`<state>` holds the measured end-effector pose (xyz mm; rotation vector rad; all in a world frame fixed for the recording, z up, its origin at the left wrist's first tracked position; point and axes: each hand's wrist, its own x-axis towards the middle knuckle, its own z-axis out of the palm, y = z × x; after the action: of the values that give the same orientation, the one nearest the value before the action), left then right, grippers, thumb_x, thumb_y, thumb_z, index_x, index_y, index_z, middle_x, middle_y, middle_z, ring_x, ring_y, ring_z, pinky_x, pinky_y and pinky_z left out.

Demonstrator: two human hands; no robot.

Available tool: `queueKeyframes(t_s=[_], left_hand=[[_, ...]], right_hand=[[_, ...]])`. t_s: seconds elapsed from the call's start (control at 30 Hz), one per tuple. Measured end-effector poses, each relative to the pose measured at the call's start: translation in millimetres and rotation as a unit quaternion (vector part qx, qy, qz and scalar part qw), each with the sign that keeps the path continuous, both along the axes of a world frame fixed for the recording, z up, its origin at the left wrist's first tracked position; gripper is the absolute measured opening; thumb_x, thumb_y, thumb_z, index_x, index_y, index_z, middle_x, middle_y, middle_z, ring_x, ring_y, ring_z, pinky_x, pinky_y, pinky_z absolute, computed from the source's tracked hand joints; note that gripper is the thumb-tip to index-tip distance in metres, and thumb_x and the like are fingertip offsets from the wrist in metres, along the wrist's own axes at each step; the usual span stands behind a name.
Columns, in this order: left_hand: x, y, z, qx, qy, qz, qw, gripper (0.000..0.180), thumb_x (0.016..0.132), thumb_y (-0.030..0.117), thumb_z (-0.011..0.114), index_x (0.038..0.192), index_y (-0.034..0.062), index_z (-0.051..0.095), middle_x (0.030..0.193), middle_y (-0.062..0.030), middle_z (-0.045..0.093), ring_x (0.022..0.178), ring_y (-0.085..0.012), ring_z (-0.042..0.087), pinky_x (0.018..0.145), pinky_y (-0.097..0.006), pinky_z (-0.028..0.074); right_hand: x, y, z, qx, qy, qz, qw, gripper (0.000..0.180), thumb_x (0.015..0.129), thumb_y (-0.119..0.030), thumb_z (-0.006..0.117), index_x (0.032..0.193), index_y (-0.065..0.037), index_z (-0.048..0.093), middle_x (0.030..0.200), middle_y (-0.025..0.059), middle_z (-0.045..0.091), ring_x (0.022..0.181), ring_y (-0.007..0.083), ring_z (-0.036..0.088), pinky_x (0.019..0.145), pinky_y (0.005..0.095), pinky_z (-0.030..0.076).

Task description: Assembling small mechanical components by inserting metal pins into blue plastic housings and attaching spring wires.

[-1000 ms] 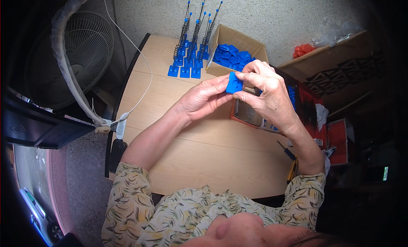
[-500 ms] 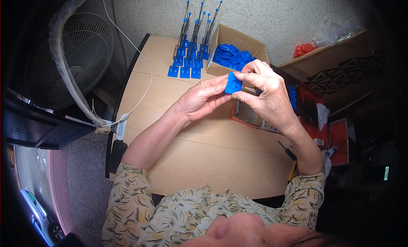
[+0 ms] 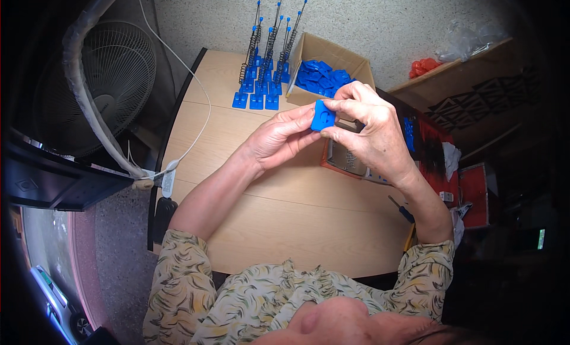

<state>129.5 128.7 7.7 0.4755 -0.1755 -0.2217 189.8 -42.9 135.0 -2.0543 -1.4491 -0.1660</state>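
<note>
Between both hands, above the far part of the table, is a small blue plastic square base with a curved recess in its face. My left hand pinches its left edge between thumb and fingers. The fingers of my right hand close on its upper right and lower right corners. Beyond the hands stands a cardboard box holding many loose blue plastic pieces. Left of that box, several blue bases stand in rows, with dark springs and thin blue-tipped rods rising from them.
Partly behind my right hand lies an open box with small metal parts. A screwdriver lies near my right forearm on the wooden table. At left are a fan, a white cord and a black phone-like object.
The blue base is turned slightly, so its recessed face shows more. Both hands keep their grip and stay almost in place.
</note>
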Motion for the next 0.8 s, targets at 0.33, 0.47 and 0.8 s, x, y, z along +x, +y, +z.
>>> queueKeyframes(t_s=[0.33,0.47,0.8], left_hand=[[-3,2,4,0.034,-0.02,-0.001,0.999,0.045,0.101,0.019,0.058,0.142,0.0028,0.048,0.132,-0.0065,0.059,0.122,-0.0139,0.057,0.107,-0.028,0.048],[-7,6,10,-0.009,-0.025,-0.018,0.999,0.044,0.099,0.015,0.06,0.14,0.0029,0.051,0.13,-0.0074,0.061,0.121,-0.0153,0.058,0.108,-0.031,0.047],[-4,14,11,0.088,-0.023,0.02,0.996,0.041,0.095,0.009,0.064,0.134,0.0016,0.057,0.128,-0.0083,0.063,0.119,-0.0163,0.06,0.106,-0.032,0.048]], right_hand=[[-3,0,2,0.005,-0.023,0.004,1.0,0.039,0.065,-0.002,0.083,0.103,0.001,0.072,0.092,0.0115,0.062,0.087,0.0241,0.061,0.074,0.0332,0.051],[-10,0,5,0.009,-0.028,0.015,0.999,0.039,0.067,-0.001,0.08,0.103,0.004,0.068,0.098,0.0137,0.06,0.09,0.0289,0.059,0.08,0.0379,0.05],[-7,6,-2,0.014,-0.07,0.006,0.997,0.046,0.065,-0.001,0.083,0.108,-0.001,0.068,0.096,0.0118,0.06,0.086,0.0265,0.06,0.074,0.0352,0.052]])
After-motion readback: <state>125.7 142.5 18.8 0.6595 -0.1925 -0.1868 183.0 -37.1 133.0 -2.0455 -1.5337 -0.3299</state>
